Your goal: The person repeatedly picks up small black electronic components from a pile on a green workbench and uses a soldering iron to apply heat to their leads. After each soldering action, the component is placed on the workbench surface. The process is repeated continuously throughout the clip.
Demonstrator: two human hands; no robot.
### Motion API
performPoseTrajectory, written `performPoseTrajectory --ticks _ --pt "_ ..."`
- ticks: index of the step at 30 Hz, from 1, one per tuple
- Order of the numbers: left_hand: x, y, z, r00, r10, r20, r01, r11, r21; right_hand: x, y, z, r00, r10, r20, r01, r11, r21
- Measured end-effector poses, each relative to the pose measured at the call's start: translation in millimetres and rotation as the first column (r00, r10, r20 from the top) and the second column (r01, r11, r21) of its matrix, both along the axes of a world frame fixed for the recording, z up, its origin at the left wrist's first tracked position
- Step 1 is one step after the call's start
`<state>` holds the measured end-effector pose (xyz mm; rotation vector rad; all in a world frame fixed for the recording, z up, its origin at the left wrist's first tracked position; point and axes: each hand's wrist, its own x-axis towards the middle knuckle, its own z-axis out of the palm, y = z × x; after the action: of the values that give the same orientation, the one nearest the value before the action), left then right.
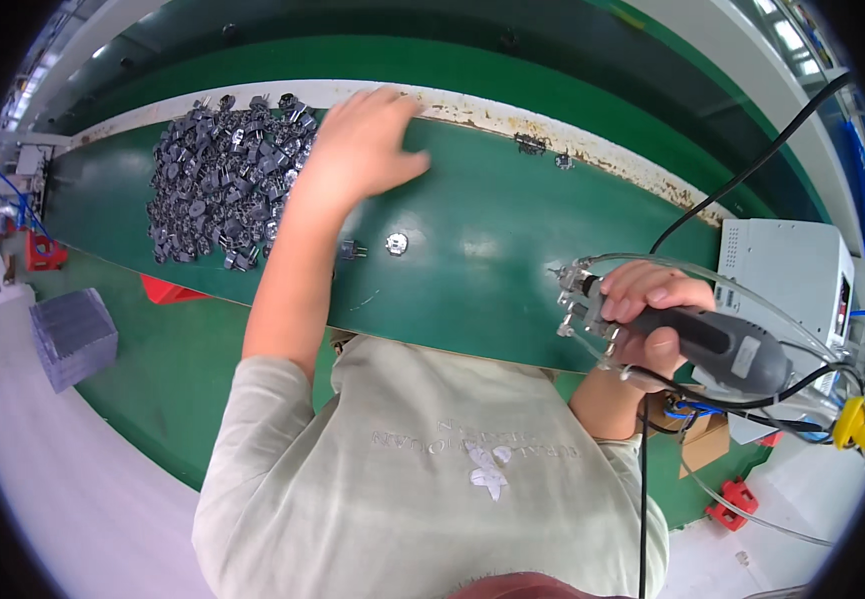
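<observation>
My right hand grips the power tool; my open left hand reaches, probably, toward the metal parts on the bench.

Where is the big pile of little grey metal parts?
The pile of grey metal parts lies on the green table, at the far left, just left of the left hand.
</observation>
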<state>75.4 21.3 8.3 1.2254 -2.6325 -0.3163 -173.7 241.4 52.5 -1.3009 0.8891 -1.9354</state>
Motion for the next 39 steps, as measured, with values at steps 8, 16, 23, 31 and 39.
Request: performPoseTrajectory --ticks 8,16,23,31,39 --pt "22 33 -21 0.982 0.092 -0.162 -0.067 0.985 0.156 -9 -15 -3 0.991 0.116 0.067 -0.116 0.993 -0.001" --pt "-46 96 -51 0.802 -0.293 -0.521 0.498 0.809 0.313 3 -16 5 0.987 0.135 -0.087 -0.134 0.991 0.015" --pt "-41 93 -59 0.804 -0.335 -0.49 0.476 0.858 0.194 15 -18 -4 0.991 0.094 -0.092 -0.091 0.995 0.039" --pt "-44 95 -65 0.833 -0.31 -0.458 0.429 0.885 0.182 12 -17 -2 0.99 0.11 -0.083 -0.106 0.993 0.052" --pt "-43 93 -66 0.808 -0.357 -0.469 0.477 0.863 0.166 13 -21 -14 0.992 0.107 -0.068 -0.106 0.994 0.009"
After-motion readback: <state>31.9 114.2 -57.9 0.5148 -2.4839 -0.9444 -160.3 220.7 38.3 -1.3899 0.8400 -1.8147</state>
